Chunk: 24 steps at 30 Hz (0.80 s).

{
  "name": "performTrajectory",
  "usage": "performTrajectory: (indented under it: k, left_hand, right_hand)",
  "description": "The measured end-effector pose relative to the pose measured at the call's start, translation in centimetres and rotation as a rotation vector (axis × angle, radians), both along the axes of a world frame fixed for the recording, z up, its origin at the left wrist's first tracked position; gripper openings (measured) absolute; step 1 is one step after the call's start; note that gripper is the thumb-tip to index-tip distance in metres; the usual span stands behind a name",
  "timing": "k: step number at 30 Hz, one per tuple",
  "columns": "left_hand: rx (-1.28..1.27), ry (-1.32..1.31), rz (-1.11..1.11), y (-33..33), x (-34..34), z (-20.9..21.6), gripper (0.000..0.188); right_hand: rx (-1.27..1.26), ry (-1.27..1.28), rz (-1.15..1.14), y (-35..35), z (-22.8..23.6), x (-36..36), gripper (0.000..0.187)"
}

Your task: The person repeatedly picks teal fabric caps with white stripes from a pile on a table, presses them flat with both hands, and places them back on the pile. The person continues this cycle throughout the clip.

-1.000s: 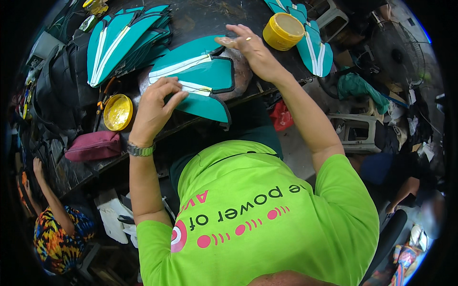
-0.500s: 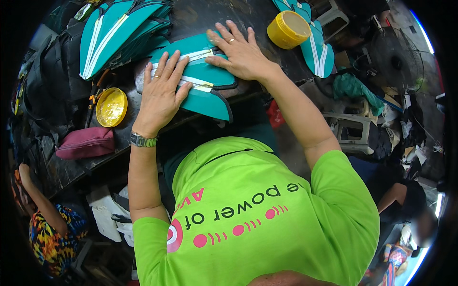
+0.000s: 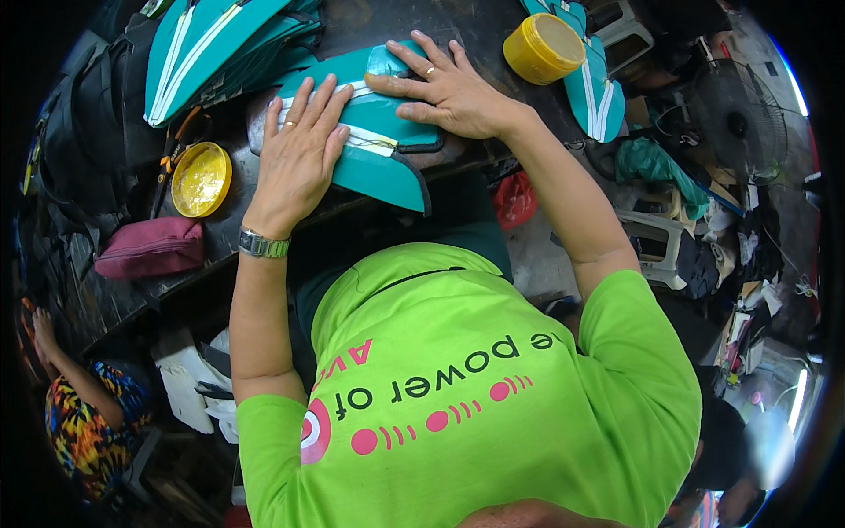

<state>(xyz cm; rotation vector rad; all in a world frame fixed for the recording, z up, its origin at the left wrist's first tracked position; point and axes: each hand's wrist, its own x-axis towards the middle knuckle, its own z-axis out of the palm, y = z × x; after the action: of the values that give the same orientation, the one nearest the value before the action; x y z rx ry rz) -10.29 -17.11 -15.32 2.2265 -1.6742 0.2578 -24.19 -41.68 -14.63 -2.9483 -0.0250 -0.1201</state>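
A teal curved panel [image 3: 374,187] with black edging and white strips lies near the table's front edge, on a rounded block that shows only at its ends. My left hand [image 3: 297,163] rests flat on the panel's left part, fingers stretched across a white strip. Spread over its far right part is my right hand [image 3: 453,92], its fingertips on a shiny teal patch [image 3: 387,60]. Neither hand grips anything. Parts of the panel and strips are hidden under the fingers.
A stack of similar teal pieces [image 3: 207,57] sits at the far left; another teal piece [image 3: 594,97] lies beside a yellow tub [image 3: 544,51]. At the left are a yellow dish [image 3: 202,179], orange-handled scissors [image 3: 167,163] and a maroon pouch [image 3: 150,248]. Another person's arm [image 3: 84,378] shows lower left.
My right hand has shifted a little right across the panel, uncovering the shiny teal patch. My left hand stays flat in nearly the same place. The whole view has tilted slightly.
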Motion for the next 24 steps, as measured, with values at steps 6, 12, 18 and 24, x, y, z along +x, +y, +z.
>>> performTrajectory:
  k: [6,12,18,24]
  left_hand:
    - [-0.009,-0.025,0.024,-0.3,0.0,-0.3,0.046]
    - [-0.010,-0.032,0.049,-0.4,-0.3,-0.3,0.046]
    - [-0.027,-0.041,0.097,-1.1,-0.4,-0.5,0.046]
    - [-0.007,-0.050,0.086,-1.1,-0.2,-0.6,0.047]
  right_hand:
    - [-0.079,0.012,0.066,3.1,1.0,-2.4,0.059]
    - [-0.073,0.014,0.129,6.2,1.6,-4.3,0.064]
    - [0.439,-0.020,0.211,5.4,3.7,-6.2,0.062]
    - [0.034,-0.228,-0.128,2.0,1.5,-5.0,0.056]
